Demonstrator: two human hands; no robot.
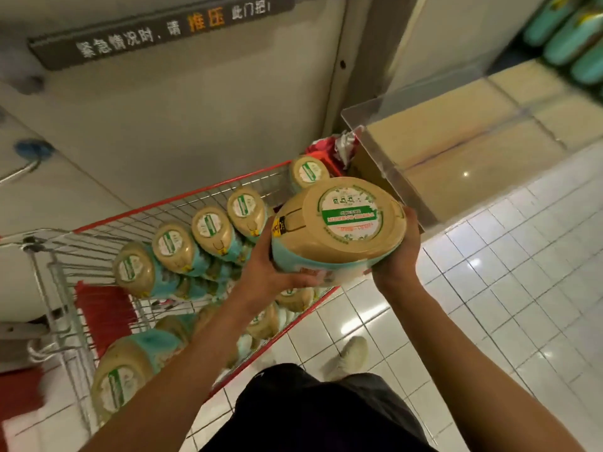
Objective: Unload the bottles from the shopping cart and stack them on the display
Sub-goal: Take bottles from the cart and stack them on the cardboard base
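Observation:
A large bottle [339,226] with a tan cap, round green-and-white label and teal body is raised above the cart's right side, cap toward me. My left hand [270,269] grips its left underside and my right hand [399,256] cups its right side. Below and left, the red-rimmed wire shopping cart [182,199] holds several more of the same bottles [208,230] standing in rows. The display [456,148] is a tan platform with a clear plastic edge at upper right, and teal bottles [567,37] lie on it at the far corner.
A grey door with a push bar [156,37] bearing Chinese text stands behind the cart. Red and white packaging [336,148] sits between cart and display. White floor tiles [509,262] spread to the right. My shoe [352,353] is near the cart's corner.

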